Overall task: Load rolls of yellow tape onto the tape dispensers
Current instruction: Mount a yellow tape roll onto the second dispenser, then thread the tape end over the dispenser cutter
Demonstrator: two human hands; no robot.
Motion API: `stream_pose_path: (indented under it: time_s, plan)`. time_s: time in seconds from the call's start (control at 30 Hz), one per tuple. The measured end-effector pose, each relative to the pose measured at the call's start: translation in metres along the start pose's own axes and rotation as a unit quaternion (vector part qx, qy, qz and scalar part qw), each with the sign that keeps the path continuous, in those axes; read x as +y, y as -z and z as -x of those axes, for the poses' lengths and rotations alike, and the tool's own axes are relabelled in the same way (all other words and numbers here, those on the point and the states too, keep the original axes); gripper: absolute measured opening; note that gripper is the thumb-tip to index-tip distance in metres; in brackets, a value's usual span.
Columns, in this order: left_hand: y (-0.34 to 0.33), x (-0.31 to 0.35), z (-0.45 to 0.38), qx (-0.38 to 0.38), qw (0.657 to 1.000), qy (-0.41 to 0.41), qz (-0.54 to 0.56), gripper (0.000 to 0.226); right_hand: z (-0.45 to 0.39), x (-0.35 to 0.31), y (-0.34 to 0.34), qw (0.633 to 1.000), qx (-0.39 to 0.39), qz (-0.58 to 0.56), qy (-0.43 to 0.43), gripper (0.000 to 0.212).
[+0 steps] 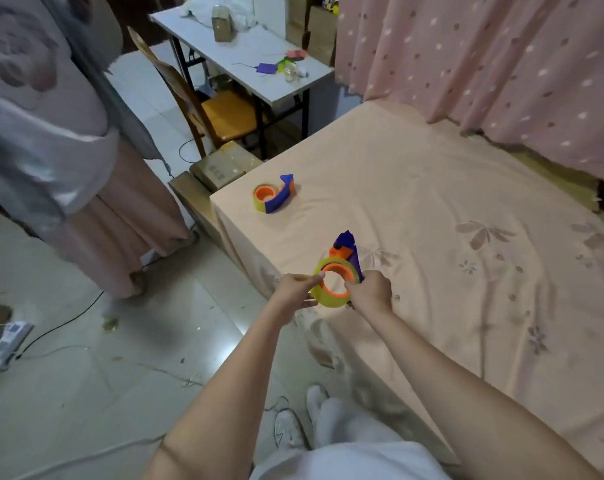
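I hold a purple and orange tape dispenser (349, 252) in front of me, above the near corner of the bed. A yellow tape roll (328, 299) sits around its orange hub. My left hand (295, 294) pinches the roll's left rim. My right hand (369, 292) grips the roll and dispenser from the right. A second dispenser (282, 195), purple with an orange core and a yellow tape roll (259, 202) on it, lies on the bed near its far left corner.
The bed (432, 209) has a peach floral sheet. A person in pale clothes (51, 116) stands at the left. Beyond are a wooden chair (220, 116), a white table (259, 57) with clutter, and cardboard boxes (220, 164). Cables cross the tiled floor.
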State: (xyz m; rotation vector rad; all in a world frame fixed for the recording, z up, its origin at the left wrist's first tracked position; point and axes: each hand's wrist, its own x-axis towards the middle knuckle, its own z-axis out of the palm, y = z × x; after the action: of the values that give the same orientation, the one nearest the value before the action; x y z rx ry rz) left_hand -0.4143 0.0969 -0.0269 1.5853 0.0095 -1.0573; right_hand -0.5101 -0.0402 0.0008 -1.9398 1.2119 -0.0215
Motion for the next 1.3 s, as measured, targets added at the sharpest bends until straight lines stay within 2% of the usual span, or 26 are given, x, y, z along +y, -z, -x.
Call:
stream_pose_path:
  time_s: [0.1,0.27,0.4,0.57,0.63,0.73,0.83,0.93,1.03,1.13,1.2,1.3]
  plan:
    - [0.016,0.018,-0.027,-0.001,1.0,0.012,0.004,0.026,-0.027,-0.021,-0.016,1.0,0.0,0.002,-0.009,0.015]
    - [0.05,0.063,-0.082,0.014,0.999,0.035,-0.034,0.048,-0.086,-0.056,-0.05,0.999,-0.02,-0.038,-0.027,0.019]
    - [0.075,0.106,-0.125,0.008,0.995,0.053,-0.082,0.043,-0.127,-0.087,-0.065,0.998,-0.009,-0.04,-0.047,0.021]
    - [0.091,0.147,-0.169,-0.017,0.994,0.062,-0.084,0.045,-0.172,-0.122,-0.073,0.997,0.003,-0.046,-0.068,0.021]
    - [0.095,0.156,-0.185,-0.033,0.993,0.072,-0.091,0.037,-0.184,-0.13,-0.076,0.996,0.009,-0.042,-0.078,0.017]
    - [0.102,0.167,-0.211,-0.048,0.989,0.09,-0.111,0.019,-0.198,-0.135,-0.08,0.994,0.03,-0.033,-0.102,0.021]
    - [0.114,0.174,-0.24,-0.038,0.984,0.095,-0.148,0.019,-0.206,-0.131,-0.088,0.989,0.045,-0.006,-0.142,0.014]
    - [0.125,0.18,-0.266,-0.053,0.973,0.122,-0.186,0.024,-0.208,-0.128,-0.098,0.984,0.056,0.006,-0.172,0.022]
    - [0.129,0.185,-0.282,-0.118,0.956,0.163,-0.215,0.025,-0.201,-0.131,-0.106,0.974,0.067,-0.022,-0.216,0.031]
    - [0.126,0.198,-0.29,-0.249,0.926,0.178,-0.219,0.023,-0.202,-0.144,-0.104,0.958,0.092,-0.069,-0.261,0.027]
    - [0.118,0.208,-0.29,-0.32,0.905,0.183,-0.214,0.04,-0.201,-0.15,-0.1,0.953,0.103,-0.118,-0.26,0.023]
    - [0.104,0.223,-0.294,-0.37,0.884,0.177,-0.224,0.077,-0.199,-0.156,-0.09,0.937,0.102,-0.247,-0.227,0.022]
